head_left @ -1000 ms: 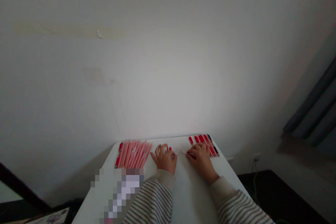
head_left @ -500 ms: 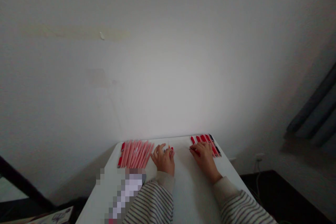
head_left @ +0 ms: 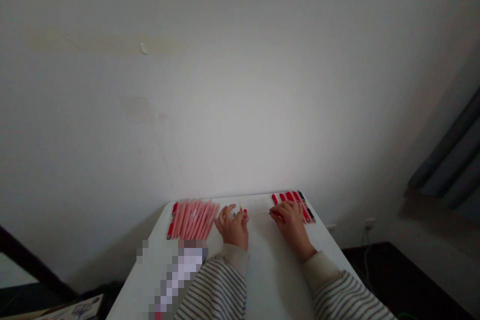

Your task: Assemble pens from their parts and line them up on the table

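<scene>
My left hand (head_left: 233, 229) is closed in a pinch, thumb and index finger on a small red pen part (head_left: 245, 213). A thin pale tip with a bit of yellow stands up beside it. Its other fingers are curled, close to a row of pink-red pens (head_left: 195, 220) in clear wrapping. My right hand (head_left: 292, 222) is closed on a red pen barrel (head_left: 278, 216), whose narrow end points left toward the left hand. Behind and beside the right hand lie several red pen pieces (head_left: 289, 196) and a black-ended one (head_left: 311, 214), partly covered by the fingers.
The white table (head_left: 262, 270) stands against a grey wall (head_left: 240, 110). A blurred-out phone-like object (head_left: 187, 265) lies at the left front. A printed box (head_left: 86, 307) is at the lower left, a dark curtain (head_left: 450, 160) at the right, and a cable (head_left: 366, 250) by the wall socket.
Both hands keep almost the same place and grip. The whole view has shifted very slightly.
</scene>
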Demonstrator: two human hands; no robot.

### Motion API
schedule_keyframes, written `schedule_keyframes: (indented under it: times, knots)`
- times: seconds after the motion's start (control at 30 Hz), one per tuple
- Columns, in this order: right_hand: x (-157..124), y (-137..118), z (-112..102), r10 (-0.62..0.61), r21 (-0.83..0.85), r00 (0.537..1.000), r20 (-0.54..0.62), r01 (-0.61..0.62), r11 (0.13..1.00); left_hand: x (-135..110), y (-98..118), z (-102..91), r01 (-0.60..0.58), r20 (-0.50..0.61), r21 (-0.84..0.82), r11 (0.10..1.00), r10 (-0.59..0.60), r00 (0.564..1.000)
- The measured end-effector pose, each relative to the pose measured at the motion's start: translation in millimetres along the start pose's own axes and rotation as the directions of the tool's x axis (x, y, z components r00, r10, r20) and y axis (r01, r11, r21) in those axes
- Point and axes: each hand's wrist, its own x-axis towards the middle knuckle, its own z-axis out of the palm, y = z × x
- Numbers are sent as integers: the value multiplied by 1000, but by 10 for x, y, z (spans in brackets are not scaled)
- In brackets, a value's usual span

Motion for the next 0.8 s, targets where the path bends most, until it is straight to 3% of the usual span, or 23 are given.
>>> schedule_keyframes:
  times: [0.8]
  knots:
    - [3,28,30,-30,34,999,27,29,999,0,3,19,-29,81,7,1000,29,996]
